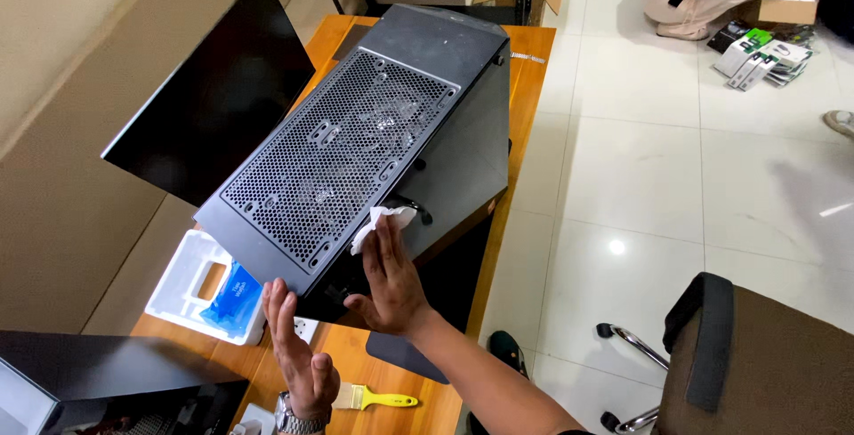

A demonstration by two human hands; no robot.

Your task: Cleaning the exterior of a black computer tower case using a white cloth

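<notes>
a: where's the case right now?

b: the black computer case (374, 146) sits tilted on the wooden desk (534, 52), mesh panel facing up at you. your left hand (298, 350) is flat and open against its near bottom edge, bracing it, not gripping. your right hand (390, 279) presses a white wipe (381, 221) onto the corner of the mesh with flat fingers.

a: so which step is this?

b: looks like you're wiping down that panel. next stroke likely calls for keeping the left palm firm so the case doesn't slide off its tilt.

a: anything you can't see?

b: the case's underside and what props it are hidden. a yellow-handled brush (378, 397) lies just beside your wrists. the monitor (213, 97) is partly cut off.
</notes>
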